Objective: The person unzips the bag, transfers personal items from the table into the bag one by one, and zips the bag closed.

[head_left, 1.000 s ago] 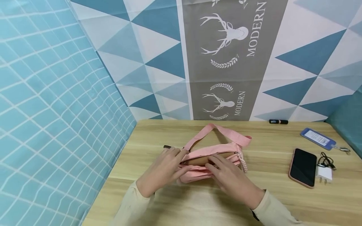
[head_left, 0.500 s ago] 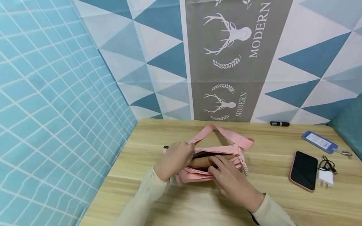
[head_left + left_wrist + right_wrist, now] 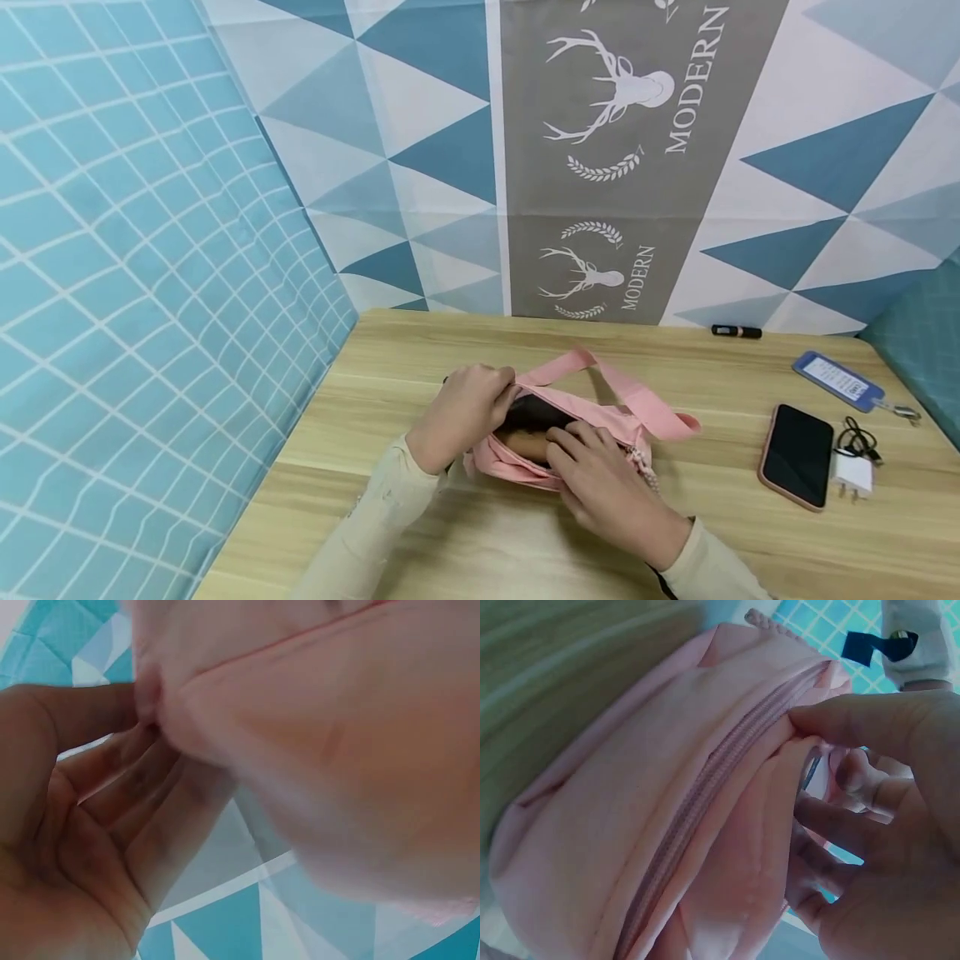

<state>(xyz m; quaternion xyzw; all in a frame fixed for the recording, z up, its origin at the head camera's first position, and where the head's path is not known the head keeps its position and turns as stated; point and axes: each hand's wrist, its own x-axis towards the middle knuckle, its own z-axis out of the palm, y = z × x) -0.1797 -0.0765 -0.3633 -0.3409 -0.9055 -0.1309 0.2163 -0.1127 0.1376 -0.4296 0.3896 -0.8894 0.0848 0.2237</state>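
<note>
A pink fabric bag (image 3: 510, 468) lies on the table with its zipped top gaping and its strap (image 3: 637, 396) looped behind. My left hand (image 3: 465, 414) pinches the rim at the bag's left end; in the left wrist view, thumb and fingers meet on the pink cloth (image 3: 300, 735). At the front rim, my right hand (image 3: 611, 492) grips the cloth, thumb outside and fingers inside, beside a pink zipper (image 3: 705, 784) in the right wrist view. Inside the opening show a dark lining (image 3: 536, 411) and a tan-brown surface (image 3: 525, 444), whose kind I cannot tell.
On the right of the wooden table (image 3: 720, 517) lie a phone (image 3: 797, 457), a white charger plug (image 3: 853, 473) with a black cable (image 3: 857, 440), and a blue tag (image 3: 836, 379) with a metal clasp. A small black tube (image 3: 737, 332) lies by the back wall.
My left hand has moved from the bag's front left to its back left rim and raised it. The opening gapes wider, and the strap has shifted right. My right hand stays at the front rim.
</note>
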